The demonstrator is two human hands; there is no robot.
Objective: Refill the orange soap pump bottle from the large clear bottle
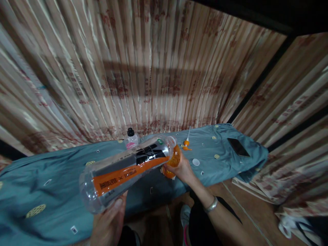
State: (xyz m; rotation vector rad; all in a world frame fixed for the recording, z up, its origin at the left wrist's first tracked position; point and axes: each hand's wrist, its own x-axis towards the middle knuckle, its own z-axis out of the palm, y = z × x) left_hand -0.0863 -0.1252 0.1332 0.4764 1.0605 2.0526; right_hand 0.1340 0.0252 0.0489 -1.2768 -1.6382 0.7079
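Note:
A large clear bottle (125, 167) with a black and orange label lies tilted across the middle of the view. My left hand (110, 218) is wrapped round its base end from below. The bottle's neck (170, 140) is at the top of an orange bottle (175, 158); whether they touch is unclear. My right hand (180, 168), with a silver bracelet on the wrist, is closed round the orange bottle. An orange pump head (186, 145) with a thin tube and a round white cap (196, 162) lie on the teal cloth right of it.
Behind the large bottle stands a clear bottle (131, 138) with a black cap. A dark phone-like slab (238, 147) lies at the right of the teal cloth (217, 167). Patterned curtains (153, 82) hang behind, and dark bars cross at the right.

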